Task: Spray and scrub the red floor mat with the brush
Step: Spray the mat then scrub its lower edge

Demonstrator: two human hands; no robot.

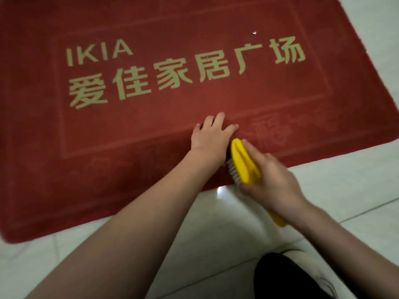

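Observation:
The red floor mat [151, 126] with pale lettering lies tilted across the tiled floor and fills most of the view. My left hand [212, 134] rests flat on the mat near its front edge, fingers straight and spread. Just to its right, my right hand [267, 180] grips a yellow scrubbing brush [244, 162]. The brush's white bristles press on the mat's front edge, and its handle end sticks out below my wrist. No spray bottle is in view.
Pale floor tiles [216, 229] surround the mat at the front and right. A small white scrap [254, 33] lies on the mat's far part. My dark-clothed knee [287, 277] shows at the bottom right.

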